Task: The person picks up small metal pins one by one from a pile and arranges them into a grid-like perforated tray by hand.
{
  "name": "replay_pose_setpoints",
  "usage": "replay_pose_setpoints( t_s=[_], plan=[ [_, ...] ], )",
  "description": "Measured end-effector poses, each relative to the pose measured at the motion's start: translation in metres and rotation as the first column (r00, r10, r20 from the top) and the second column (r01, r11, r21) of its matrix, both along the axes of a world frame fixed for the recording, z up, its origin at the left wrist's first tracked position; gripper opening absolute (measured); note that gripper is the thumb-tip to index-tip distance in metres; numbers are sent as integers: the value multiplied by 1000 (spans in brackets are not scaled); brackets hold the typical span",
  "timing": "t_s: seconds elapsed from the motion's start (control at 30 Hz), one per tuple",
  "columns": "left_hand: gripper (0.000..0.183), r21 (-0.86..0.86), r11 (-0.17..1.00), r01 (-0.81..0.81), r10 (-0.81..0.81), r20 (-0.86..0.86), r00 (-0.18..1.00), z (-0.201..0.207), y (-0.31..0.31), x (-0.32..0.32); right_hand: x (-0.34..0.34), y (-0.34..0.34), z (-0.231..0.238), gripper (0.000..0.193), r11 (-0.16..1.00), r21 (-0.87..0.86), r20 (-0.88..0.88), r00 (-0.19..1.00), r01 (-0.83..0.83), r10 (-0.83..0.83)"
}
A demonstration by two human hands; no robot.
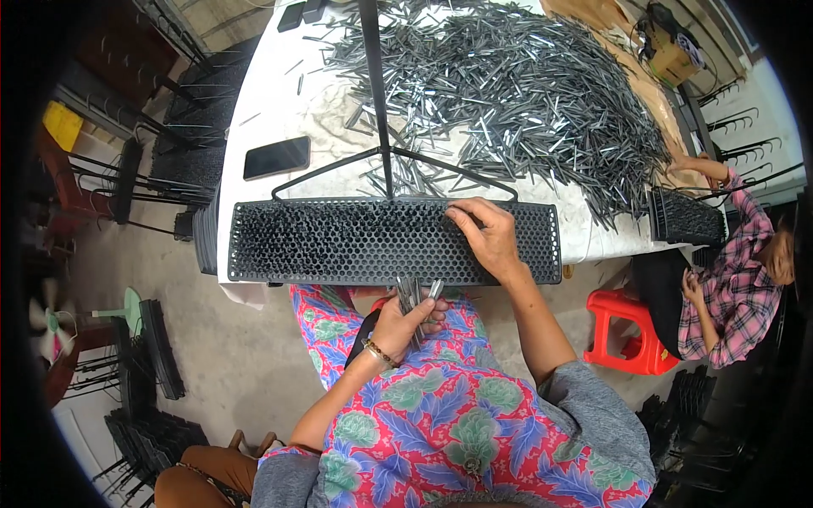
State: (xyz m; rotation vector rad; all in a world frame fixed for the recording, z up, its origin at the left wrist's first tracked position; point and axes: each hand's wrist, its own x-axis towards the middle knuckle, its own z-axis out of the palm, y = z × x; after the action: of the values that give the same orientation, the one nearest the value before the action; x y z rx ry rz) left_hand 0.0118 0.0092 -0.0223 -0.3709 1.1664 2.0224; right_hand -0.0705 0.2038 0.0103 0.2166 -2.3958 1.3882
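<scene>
My left hand [400, 328] is closed around a small bundle of thin dark bristle strips [408, 295], just below the near edge of a black perforated broom head [500, 269]. The broom head lies lengthwise at the table's near edge, with a black braced handle [378, 76] rising from its far side. Black tufts [296, 241] fill many holes on its left part; bare holes show in the middle and right. My right hand [489, 235] rests over its right half, thumb and fingers pinched near the far row. What the fingertips hold is too small to make out.
A large heap of loose dark strips [508, 93] covers the far table. A phone [277, 158] lies on the white cloth [279, 93]. At right a person in a plaid shirt [737, 296] sits by a red stool [631, 330]. Stacked broom heads [203, 118] stand at left, near a fan [52, 322].
</scene>
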Motion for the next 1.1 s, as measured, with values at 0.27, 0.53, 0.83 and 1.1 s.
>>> replay_pose_setpoints(
  t_s=[0.27,0.53,0.83,1.1],
  plan=[
    [18,-8,1000,7,-7,5,1000,0,0,-1,0,-1,-5,12,998,-60,36,999,9,-7],
    [18,-1,1000,8,-8,7,1000,1,-1,-1,-2,0,-3,13,997,77,-30,999,-28,30],
    [19,41,978,-202,203,-2,979,20,1,-4,18,2,12,17,883,-445,544,737,-151,400],
    [19,-33,983,-181,178,-89,980,9,3,0,29,-7,5,19,861,-487,592,670,-147,449]
  ],
)
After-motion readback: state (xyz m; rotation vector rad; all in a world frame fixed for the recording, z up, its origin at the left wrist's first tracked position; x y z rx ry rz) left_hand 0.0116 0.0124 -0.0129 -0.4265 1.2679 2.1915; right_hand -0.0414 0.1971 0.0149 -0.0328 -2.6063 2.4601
